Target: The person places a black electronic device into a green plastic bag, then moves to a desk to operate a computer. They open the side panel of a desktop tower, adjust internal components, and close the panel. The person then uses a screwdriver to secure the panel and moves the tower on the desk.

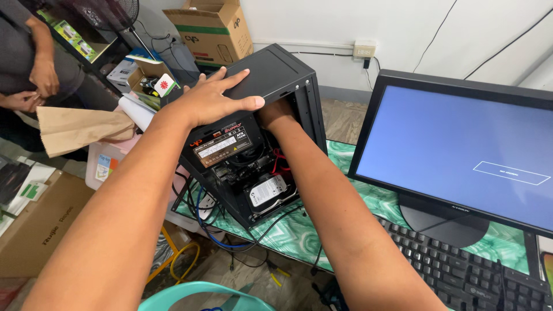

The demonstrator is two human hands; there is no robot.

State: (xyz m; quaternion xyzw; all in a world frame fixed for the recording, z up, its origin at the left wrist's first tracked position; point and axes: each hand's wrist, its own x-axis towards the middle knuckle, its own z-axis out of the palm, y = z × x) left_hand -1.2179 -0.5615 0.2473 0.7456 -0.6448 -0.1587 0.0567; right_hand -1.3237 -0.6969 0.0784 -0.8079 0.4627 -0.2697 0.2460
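While a blue-lit monitor (461, 155) fills the right side of the green marble-patterned desk (299, 230), an open black computer case (259, 138) stands at the desk's left edge, its side panel off. Inside it, a power supply (222, 144) sits near the top and a silver hard drive (268, 190) lies at the bottom, with cables (201, 224) spilling out below. A black keyboard (461, 270) lies in front of the monitor. The left hand (210, 101) rests flat and open on the case's top, fingers spread. The right hand (276, 112) reaches inside the case near the top; whether it grips anything cannot be told. Another person stands at far left beside a brown paper bag (75, 129).
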